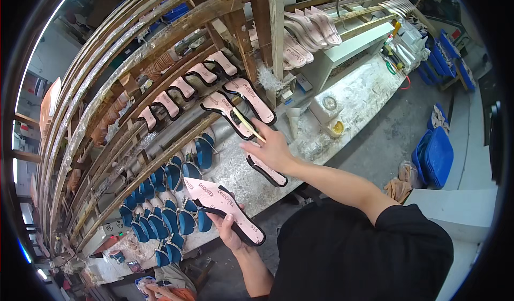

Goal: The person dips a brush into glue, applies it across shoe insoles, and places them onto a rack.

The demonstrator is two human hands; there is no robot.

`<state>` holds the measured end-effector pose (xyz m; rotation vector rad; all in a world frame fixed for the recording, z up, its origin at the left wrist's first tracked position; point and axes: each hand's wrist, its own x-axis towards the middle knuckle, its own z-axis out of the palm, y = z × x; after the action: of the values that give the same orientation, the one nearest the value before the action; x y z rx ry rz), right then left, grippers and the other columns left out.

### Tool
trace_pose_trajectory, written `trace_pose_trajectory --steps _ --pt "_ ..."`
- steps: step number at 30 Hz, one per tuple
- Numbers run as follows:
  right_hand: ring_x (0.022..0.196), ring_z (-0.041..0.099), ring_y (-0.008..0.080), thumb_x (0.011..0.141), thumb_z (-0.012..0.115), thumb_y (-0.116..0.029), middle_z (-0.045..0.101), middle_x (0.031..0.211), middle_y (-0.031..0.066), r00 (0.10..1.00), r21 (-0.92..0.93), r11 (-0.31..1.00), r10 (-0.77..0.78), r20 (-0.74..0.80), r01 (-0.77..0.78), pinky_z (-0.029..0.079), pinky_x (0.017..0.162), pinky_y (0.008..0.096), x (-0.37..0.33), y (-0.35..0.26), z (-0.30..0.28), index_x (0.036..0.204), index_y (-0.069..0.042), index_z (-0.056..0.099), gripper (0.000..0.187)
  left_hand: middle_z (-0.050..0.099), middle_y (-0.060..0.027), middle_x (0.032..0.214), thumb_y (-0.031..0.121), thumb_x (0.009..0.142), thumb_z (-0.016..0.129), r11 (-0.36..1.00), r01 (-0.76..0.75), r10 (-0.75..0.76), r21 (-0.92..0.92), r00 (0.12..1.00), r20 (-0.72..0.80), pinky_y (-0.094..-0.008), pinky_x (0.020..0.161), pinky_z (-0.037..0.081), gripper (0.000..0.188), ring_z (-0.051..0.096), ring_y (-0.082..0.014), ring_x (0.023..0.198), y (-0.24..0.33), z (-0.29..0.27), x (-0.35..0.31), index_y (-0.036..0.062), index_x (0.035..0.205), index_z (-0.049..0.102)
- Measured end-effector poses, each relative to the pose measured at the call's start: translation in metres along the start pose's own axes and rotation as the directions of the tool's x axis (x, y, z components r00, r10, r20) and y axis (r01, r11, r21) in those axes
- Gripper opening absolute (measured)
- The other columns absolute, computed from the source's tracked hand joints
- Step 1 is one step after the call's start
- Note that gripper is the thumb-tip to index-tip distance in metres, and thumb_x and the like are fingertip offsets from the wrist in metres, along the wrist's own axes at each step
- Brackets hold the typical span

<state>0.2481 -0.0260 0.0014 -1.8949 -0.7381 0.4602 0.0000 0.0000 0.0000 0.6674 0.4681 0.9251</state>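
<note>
My left hand (230, 231) grips a pointed pink shoe insole (227, 207) with a black edge, thumb on top and fingers beneath. A second pink piece seems to overlap its pointed end. Between the fingers of my right hand (272, 150) is a thin brush (245, 122) with a pale yellow handle. Its far end reaches over a black-edged insole (220, 104) on the bench; whether the tip touches cannot be made out. Close by lie another insole (251, 98) and, partly under my right hand, a third insole (269, 172).
Several insoles (167, 103) line the wooden rack (128, 39). Blue-soled shoes (155, 223) crowd the bench at left. Farther along the white bench (348, 108) stand a small container (336, 127) and stacked pink insoles (316, 28). Blue bins (435, 156) sit at right; another person (168, 290) is at lower left.
</note>
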Motion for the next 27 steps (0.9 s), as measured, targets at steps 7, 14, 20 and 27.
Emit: trace_pose_trajectory --steps 7,14,20,27 --pt "0.079 0.060 0.0159 0.104 0.058 -0.037 0.062 0.086 0.0079 0.984 0.000 0.984 0.180 0.001 -0.180 0.049 0.071 0.0353 -0.049 0.061 -0.185 0.130 -0.003 0.059 0.043 0.043 -0.0171 0.154 -0.002 0.085 0.058 0.976 0.014 0.002 0.216 0.997 -0.074 -0.0439 0.098 0.054 0.084 0.050 -0.0336 0.136 -0.019 0.024 -0.020 0.0121 0.162 0.027" --pt "0.083 0.070 0.0355 0.101 0.058 -0.030 0.072 0.083 0.0161 0.918 -0.513 0.784 0.396 -0.021 -0.349 0.053 0.076 0.0480 -0.063 0.254 -0.327 0.112 -0.009 0.069 0.027 0.033 -0.0181 0.162 -0.005 0.078 0.061 0.985 0.061 -0.057 0.162 0.998 -0.031 -0.0513 0.120 0.035 0.094 0.036 -0.0381 0.149 -0.077 0.085 -0.040 0.0080 0.163 0.023" --pt "0.081 0.071 0.0389 0.096 0.065 -0.028 0.074 0.084 0.0167 0.992 -0.620 0.783 0.105 0.070 -0.039 0.055 0.074 0.0506 -0.035 0.329 -0.307 0.103 -0.011 0.073 0.020 0.049 -0.0166 0.147 0.001 0.071 0.068 0.874 0.266 -0.253 0.406 0.964 -0.085 -0.0361 0.115 0.035 0.097 0.050 -0.0271 0.134 -0.142 0.153 -0.060 -0.0050 0.158 0.026" --pt "0.083 0.070 0.0419 0.097 0.061 -0.026 0.072 0.086 0.0219 0.890 -0.369 0.853 0.439 0.122 -0.369 0.054 0.076 0.0499 -0.054 0.353 -0.322 0.102 -0.007 0.075 0.024 0.048 -0.0169 0.147 0.004 0.071 0.069 0.855 0.313 -0.266 0.413 0.949 -0.168 -0.0360 0.117 0.033 0.098 0.048 -0.0272 0.135 -0.175 0.191 -0.088 -0.0056 0.158 0.025"
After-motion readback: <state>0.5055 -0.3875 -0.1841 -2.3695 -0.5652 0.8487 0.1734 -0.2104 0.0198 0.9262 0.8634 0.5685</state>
